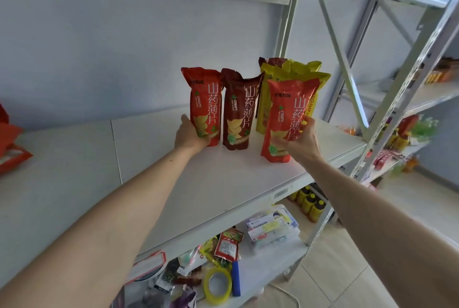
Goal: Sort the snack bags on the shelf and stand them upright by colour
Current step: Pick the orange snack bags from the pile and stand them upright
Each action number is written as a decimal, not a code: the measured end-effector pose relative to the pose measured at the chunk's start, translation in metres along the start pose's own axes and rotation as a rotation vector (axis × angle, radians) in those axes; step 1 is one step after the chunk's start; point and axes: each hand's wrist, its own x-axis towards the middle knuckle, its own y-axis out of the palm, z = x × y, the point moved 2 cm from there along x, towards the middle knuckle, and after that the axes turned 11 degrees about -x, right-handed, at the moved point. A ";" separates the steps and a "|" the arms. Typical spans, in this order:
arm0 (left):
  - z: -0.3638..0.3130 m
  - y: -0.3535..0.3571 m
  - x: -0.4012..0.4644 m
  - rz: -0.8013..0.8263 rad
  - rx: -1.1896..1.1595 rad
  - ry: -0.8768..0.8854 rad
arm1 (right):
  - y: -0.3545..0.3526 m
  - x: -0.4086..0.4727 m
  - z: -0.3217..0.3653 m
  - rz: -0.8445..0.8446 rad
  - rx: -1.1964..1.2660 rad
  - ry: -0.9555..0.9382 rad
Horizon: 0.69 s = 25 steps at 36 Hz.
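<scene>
— Left hand (190, 135) first: what does it hold?

— Its fingers curl round the lower part of a bright red bag (205, 106) standing upright on the white shelf (154, 158). The fingertips go behind the bag and are hidden; only the back of the hand and the thumb side show.

— And the right hand (301, 141)?

— It grips a second bright red bag (289, 119), thumb and fingers wrapped over the lower front. That bag stands near the shelf's front edge, tilted slightly, and the hand covers part of the print.

— What sits between them?

— One dark red bag (238, 111), upright, just beside the left one, touched by no hand.

— Behind?

— Yellow bags (295, 71), upright, mostly hidden by the right-hand bag. I count at least two, perhaps three; the tops overlap too much to be sure. A dark brown-red top (272, 61) peeks out behind them, the rest concealed.

— So the count?

— Two bright red, one dark red in plain sight, one more dark top behind, and two or more yellow.

— Anything else?

— An orange-red thing (10, 143) is cut off at the left edge. On the shelf below lie a roll of yellow tape (218, 285), small packets and boxes, partly hidden by the arm. Bottles (310, 204) stand further right, blurred.
</scene>
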 end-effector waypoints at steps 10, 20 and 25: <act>-0.007 -0.046 -0.003 -0.005 0.439 0.026 | 0.005 -0.033 0.016 -0.330 -0.187 -0.097; -0.018 -0.156 -0.019 -0.085 0.874 0.210 | 0.063 -0.103 0.071 -0.304 -0.602 -0.349; 0.001 -0.228 -0.041 -0.137 0.958 0.187 | 0.113 -0.119 0.138 -0.206 -0.603 -0.486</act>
